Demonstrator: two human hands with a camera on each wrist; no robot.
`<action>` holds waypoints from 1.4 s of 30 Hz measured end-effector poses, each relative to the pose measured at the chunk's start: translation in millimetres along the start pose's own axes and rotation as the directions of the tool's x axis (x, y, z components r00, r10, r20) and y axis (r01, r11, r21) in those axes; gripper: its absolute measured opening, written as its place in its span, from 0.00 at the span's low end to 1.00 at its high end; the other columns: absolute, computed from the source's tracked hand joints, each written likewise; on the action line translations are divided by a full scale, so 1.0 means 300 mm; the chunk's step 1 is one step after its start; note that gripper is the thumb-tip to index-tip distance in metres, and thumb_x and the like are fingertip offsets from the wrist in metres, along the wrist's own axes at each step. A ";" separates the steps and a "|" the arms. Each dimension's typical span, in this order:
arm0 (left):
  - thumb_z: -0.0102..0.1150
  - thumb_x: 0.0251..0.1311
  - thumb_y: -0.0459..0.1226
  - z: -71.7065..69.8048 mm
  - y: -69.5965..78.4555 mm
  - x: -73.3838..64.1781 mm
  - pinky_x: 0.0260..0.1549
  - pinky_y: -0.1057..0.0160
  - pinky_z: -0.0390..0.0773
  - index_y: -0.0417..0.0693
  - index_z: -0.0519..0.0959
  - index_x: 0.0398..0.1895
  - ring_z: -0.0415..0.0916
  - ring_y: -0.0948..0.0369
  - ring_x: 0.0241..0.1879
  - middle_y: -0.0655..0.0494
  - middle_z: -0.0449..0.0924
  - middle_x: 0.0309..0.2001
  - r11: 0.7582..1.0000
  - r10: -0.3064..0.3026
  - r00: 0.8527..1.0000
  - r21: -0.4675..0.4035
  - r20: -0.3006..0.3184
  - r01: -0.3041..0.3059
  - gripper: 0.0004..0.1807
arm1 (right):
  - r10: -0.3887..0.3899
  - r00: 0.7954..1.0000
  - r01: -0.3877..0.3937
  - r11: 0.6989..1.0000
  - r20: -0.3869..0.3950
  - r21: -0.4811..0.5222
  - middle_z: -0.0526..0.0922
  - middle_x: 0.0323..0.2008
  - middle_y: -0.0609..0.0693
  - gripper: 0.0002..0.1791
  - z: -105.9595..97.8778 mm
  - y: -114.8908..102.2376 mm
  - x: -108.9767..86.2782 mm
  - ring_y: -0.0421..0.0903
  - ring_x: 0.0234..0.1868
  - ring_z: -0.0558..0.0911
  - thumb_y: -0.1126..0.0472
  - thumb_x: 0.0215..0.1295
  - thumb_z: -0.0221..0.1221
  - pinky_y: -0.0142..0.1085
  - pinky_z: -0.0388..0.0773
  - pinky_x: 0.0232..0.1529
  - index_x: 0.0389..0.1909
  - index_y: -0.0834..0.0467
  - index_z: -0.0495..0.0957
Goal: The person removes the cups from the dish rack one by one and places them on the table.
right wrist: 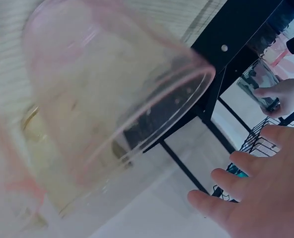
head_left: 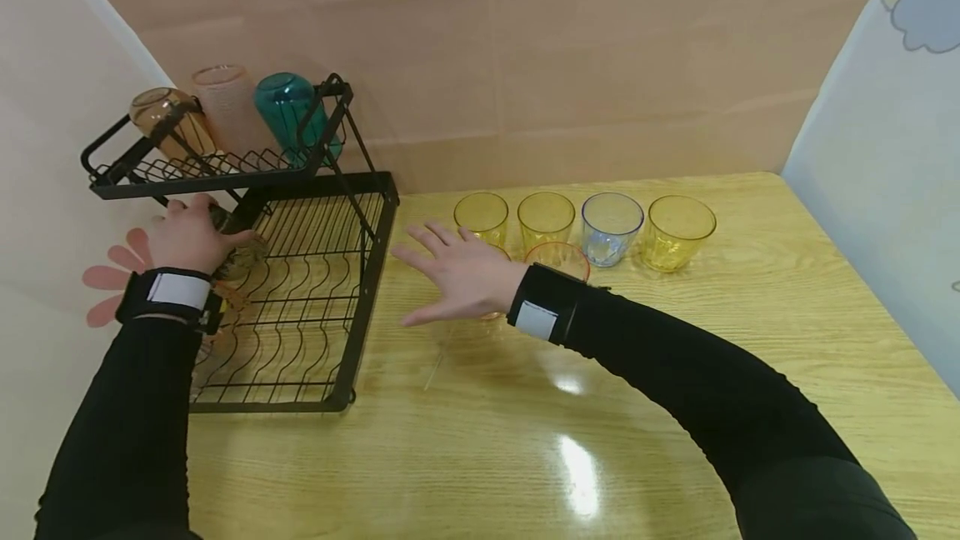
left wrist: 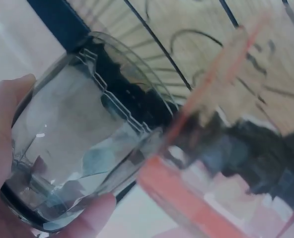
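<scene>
My left hand (head_left: pixel 187 236) reaches into the left side of the black dish rack (head_left: pixel 367 290), under its upper shelf. It grips a clear greyish glass (left wrist: pixel 72 144), with fingers and thumb round its side near the base. Close by in the left wrist view is a glass with an orange-red rim (left wrist: pixel 182 198). My right hand (head_left: pixel 465 273) is held over the table just right of the rack, fingers spread, holding nothing. Partly hidden behind that hand and wrist is a red-rimmed glass (head_left: pixel 558 255). A pink-rimmed glass (right wrist: pixel 122 94) looms large in the right wrist view.
Along the back of the wooden table stand yellow glasses (head_left: pixel 678 233) and a blue-rimmed glass (head_left: pixel 611 227). On the rack's upper shelf are an amber glass (head_left: pixel 176 117), a pinkish glass (head_left: pixel 234 111) and a teal glass (head_left: pixel 291 113), bottoms up. A white wall (head_left: pixel 52 190) borders the rack's left.
</scene>
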State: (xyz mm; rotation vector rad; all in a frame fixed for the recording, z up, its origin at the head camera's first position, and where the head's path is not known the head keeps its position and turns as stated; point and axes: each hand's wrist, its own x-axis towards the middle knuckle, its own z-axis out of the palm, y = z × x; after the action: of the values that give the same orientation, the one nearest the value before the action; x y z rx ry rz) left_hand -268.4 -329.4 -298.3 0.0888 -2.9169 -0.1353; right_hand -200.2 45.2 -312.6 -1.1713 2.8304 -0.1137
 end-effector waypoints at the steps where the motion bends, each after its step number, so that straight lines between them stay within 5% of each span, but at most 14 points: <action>1: 0.65 0.58 0.51 -0.001 0.004 -0.008 0.43 0.32 0.63 0.27 0.62 0.59 0.62 0.28 0.42 0.20 0.60 0.48 1.000 0.010 1.000 -0.026 -0.006 -0.010 0.41 | 0.004 1.000 -0.004 1.000 0.004 0.011 0.40 0.77 0.52 0.53 0.001 -0.007 0.004 0.55 0.76 0.39 0.20 0.57 0.43 0.57 0.45 0.69 0.78 0.43 0.43; 9: 0.61 0.60 0.57 -0.019 0.044 -0.093 0.35 0.37 0.67 0.30 0.61 0.60 0.64 0.33 0.44 0.25 0.63 0.48 0.968 0.059 0.998 -0.244 -0.012 -0.060 0.42 | 0.041 0.999 -0.042 0.999 0.021 0.031 0.38 0.77 0.52 0.54 0.016 -0.049 0.022 0.55 0.76 0.40 0.19 0.57 0.41 0.58 0.46 0.69 0.78 0.43 0.39; 14: 0.61 0.63 0.50 -0.013 0.100 -0.150 0.36 0.44 0.67 0.30 0.62 0.62 0.66 0.39 0.42 0.30 0.65 0.52 0.898 0.111 0.992 -0.421 -0.059 -0.126 0.38 | 0.065 0.998 -0.065 0.996 0.007 0.067 0.36 0.77 0.52 0.55 0.034 -0.046 0.012 0.55 0.76 0.41 0.20 0.58 0.41 0.59 0.47 0.68 0.78 0.46 0.40; 21: 0.56 0.68 0.46 0.004 0.228 -0.230 0.47 0.45 0.64 0.33 0.59 0.66 0.60 0.42 0.56 0.33 0.60 0.61 0.724 0.137 0.991 -0.683 0.003 -0.098 0.33 | 0.100 0.995 -0.096 0.980 -0.014 0.171 0.37 0.77 0.54 0.55 0.028 -0.010 -0.035 0.54 0.76 0.40 0.21 0.59 0.43 0.56 0.48 0.69 0.78 0.48 0.37; 27: 0.54 0.69 0.46 0.024 0.357 -0.274 0.37 0.64 0.67 0.38 0.59 0.67 0.63 0.56 0.47 0.43 0.62 0.59 0.585 0.150 0.987 -0.809 0.050 -0.048 0.31 | 0.124 0.988 -0.095 0.956 -0.089 0.277 0.41 0.76 0.57 0.54 0.013 0.039 -0.094 0.56 0.75 0.44 0.27 0.63 0.48 0.52 0.52 0.69 0.78 0.53 0.37; 32: 0.54 0.70 0.44 0.026 0.458 -0.295 0.33 0.67 0.73 0.40 0.58 0.65 0.66 0.59 0.43 0.49 0.63 0.53 0.453 0.163 0.983 -0.891 0.082 0.000 0.28 | 0.161 0.981 -0.110 0.922 -0.109 0.370 0.41 0.76 0.57 0.54 0.010 0.082 -0.147 0.55 0.75 0.44 0.29 0.64 0.49 0.51 0.53 0.69 0.78 0.55 0.36; 37: 0.50 0.72 0.43 0.039 0.558 -0.316 0.38 0.60 0.81 0.43 0.56 0.63 0.70 0.56 0.46 0.46 0.61 0.54 0.248 0.181 0.971 -0.962 0.158 0.110 0.24 | 0.211 0.968 -0.110 0.842 -0.134 0.529 0.39 0.77 0.54 0.55 0.008 0.111 -0.191 0.51 0.75 0.42 0.27 0.64 0.48 0.48 0.45 0.71 0.77 0.55 0.34; 39: 0.48 0.73 0.43 0.042 0.603 -0.327 0.40 0.57 0.81 0.45 0.55 0.63 0.71 0.55 0.47 0.45 0.61 0.56 0.176 0.189 0.966 -0.974 0.178 0.145 0.23 | 0.239 0.959 -0.097 0.780 -0.150 0.618 0.39 0.77 0.53 0.56 0.008 0.115 -0.204 0.50 0.75 0.42 0.26 0.63 0.46 0.49 0.45 0.71 0.77 0.53 0.33; 42: 0.46 0.74 0.43 0.042 0.674 -0.346 0.41 0.56 0.81 0.47 0.54 0.64 0.72 0.54 0.48 0.45 0.61 0.57 0.104 0.194 0.962 -0.980 0.190 0.172 0.23 | 0.297 0.942 -0.084 0.663 -0.158 0.744 0.40 0.77 0.52 0.59 0.012 0.113 -0.219 0.51 0.75 0.45 0.20 0.58 0.41 0.52 0.47 0.70 0.78 0.51 0.32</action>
State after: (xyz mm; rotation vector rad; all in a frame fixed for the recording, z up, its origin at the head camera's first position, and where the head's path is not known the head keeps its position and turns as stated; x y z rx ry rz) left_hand -180.3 -120.0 -313.0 -0.2098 -2.2789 -2.2536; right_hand -177.3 115.4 -316.7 -0.6845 2.6030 -1.3465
